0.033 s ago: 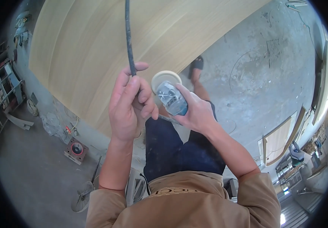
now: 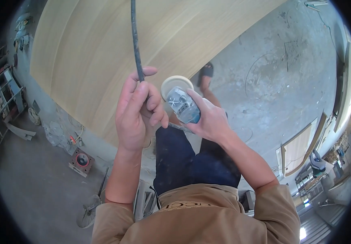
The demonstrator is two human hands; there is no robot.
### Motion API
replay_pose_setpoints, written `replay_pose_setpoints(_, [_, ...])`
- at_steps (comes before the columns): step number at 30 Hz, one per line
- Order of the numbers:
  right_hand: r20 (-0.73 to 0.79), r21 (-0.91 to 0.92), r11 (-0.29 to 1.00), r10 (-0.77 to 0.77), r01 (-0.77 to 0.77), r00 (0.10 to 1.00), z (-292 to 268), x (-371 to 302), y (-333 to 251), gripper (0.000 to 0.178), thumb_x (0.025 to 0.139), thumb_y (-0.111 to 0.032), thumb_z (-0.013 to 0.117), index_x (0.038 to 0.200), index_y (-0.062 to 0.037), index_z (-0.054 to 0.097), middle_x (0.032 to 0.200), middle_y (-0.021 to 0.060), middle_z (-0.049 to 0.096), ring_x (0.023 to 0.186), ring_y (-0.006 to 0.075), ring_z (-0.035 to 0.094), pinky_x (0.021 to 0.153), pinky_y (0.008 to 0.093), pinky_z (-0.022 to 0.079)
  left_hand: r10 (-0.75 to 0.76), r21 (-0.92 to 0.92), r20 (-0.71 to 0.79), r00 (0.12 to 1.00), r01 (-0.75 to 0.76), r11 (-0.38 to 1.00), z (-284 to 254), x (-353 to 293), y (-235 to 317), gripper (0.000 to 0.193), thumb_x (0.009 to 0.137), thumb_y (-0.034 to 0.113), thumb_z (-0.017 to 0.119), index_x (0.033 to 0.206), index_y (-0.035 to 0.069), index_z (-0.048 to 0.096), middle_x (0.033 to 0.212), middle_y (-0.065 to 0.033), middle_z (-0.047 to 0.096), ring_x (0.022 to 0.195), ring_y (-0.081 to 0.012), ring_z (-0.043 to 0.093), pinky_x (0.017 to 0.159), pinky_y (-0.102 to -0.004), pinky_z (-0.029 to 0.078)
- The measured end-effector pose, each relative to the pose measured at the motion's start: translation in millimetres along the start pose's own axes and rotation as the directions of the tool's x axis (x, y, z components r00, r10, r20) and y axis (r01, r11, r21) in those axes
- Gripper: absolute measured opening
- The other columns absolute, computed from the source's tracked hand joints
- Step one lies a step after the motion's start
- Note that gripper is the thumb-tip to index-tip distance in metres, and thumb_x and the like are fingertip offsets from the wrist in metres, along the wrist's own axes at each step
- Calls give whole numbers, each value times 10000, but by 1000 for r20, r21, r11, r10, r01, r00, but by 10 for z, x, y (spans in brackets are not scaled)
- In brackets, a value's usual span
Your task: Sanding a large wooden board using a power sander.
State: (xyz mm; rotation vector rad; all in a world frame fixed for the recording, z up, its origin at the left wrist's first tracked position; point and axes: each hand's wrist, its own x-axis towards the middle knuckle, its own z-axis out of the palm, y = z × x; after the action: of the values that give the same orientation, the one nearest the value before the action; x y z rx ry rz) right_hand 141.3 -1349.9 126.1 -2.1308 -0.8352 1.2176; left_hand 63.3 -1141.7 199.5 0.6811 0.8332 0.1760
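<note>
My left hand (image 2: pixel 137 116) is raised over the near edge of a pale wood-grain panel (image 2: pixel 98 44). Its thumb and forefinger close around a black hose or cord (image 2: pixel 135 36), which runs up out of the top of the view; the other fingers curl loosely. Beside it, my right hand (image 2: pixel 212 118) grips the dusty grey-blue body of a disc sander (image 2: pixel 185 107). The sander's round cream pad (image 2: pixel 174 84) faces away from my palm, near the panel's edge. Whether the pad touches the panel, I cannot tell. My right fingertips are partly hidden behind the sander.
A sandalled foot (image 2: pixel 206 73) rests on the grey floor (image 2: pixel 281 81) right of the panel. On the left lie a speaker-like box (image 2: pixel 81 159), crumpled plastic (image 2: pixel 55 134) and a metal frame (image 2: pixel 6 99). A framed board (image 2: pixel 299 150) leans at the right.
The foot has shifted slightly left, and the upper part of the hose or cord has swung a little left. Both hands keep their holds almost unmoved.
</note>
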Motion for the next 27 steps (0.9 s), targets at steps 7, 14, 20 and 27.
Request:
replay_pose_setpoints(7, [-259, 178, 972, 193, -150, 946, -507, 8, 70, 947, 752, -288, 911, 1548, -89, 440, 1307, 221, 690, 1193, 332, 693, 1013, 423, 544, -25, -35, 54, 998, 27, 999, -132, -306, 122, 402, 1137, 226, 403, 1442, -36, 414, 786, -24, 482, 567, -98, 479, 565, -303, 546])
replay_pose_setpoints(14, [-471, 258, 960, 226, -111, 853, -954, 237, 329, 954, 758, -307, 935, 1526, -41, 437, 1375, 194, 641, 1251, 274, 631, 1080, 402, 497, 23, -46, 75, 997, -19, 999, -145, -599, -119, 408, 1141, 213, 369, 1436, -68, 390, 785, -33, 515, 641, -137, 557, 778, -375, 592])
replay_pose_setpoints(20, [-339, 198, 979, 121, -55, 933, -209, -7, -2, 955, 732, -286, 928, 1538, -122, 442, 1260, 239, 714, 1202, 387, 699, 1005, 449, 550, 54, 5, 17, 998, -54, 999, -415, -948, -210, 371, 1147, 216, 360, 1391, -51, 441, 782, -39, 521, 645, -145, 564, 782, -372, 584])
replay_pose_setpoints(27, [-105, 112, 993, 56, -44, 993, 1018, -430, -701, 854, 779, -301, 856, 1522, -163, 459, 1217, 214, 730, 1108, 447, 707, 888, 502, 567, -26, -59, 6, 1000, 26, 998, -782, -1192, -325, 340, 1152, 214, 376, 1381, -13, 481, 753, -2, 454, 617, -95, 452, 644, -303, 502])
